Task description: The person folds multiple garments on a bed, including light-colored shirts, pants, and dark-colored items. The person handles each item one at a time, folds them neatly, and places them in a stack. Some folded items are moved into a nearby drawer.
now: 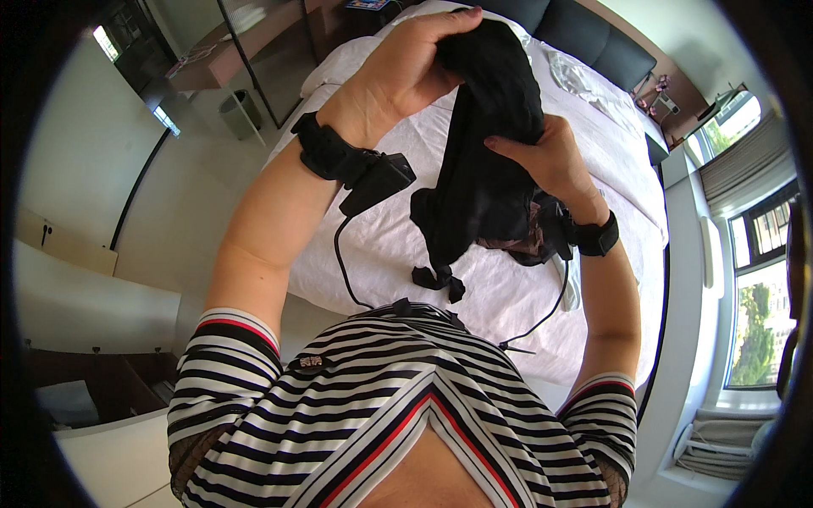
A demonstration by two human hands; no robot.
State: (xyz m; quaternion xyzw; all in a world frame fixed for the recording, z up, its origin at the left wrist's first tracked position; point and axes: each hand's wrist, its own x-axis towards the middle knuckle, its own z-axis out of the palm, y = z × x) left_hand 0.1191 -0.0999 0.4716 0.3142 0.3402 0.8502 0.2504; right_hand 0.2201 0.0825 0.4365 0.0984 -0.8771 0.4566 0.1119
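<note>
A black cloth garment (489, 159) hangs from both my hands above the bed. My left hand (419, 60) grips its upper end, thumb on top and fingers curled under the fabric. Lower and to the right, my right hand (556, 159) pinches the same garment, with the thumb across its front. The cloth folds over between the two hands, and its lower part falls towards the bedding. Behind it, partly hidden, lies some brownish fabric (537, 232). A knotted black strip of cloth (438, 279) is on the bed cover nearer my body.
A bed with a pale pink cover (381, 247) spreads before me, its dark headboard (584, 38) beyond. White crumpled fabric (575, 73) rests near the pillows. Black cables (343, 267) run from my wrist devices. A bin (240, 114) stands left; windows (756, 324) are right.
</note>
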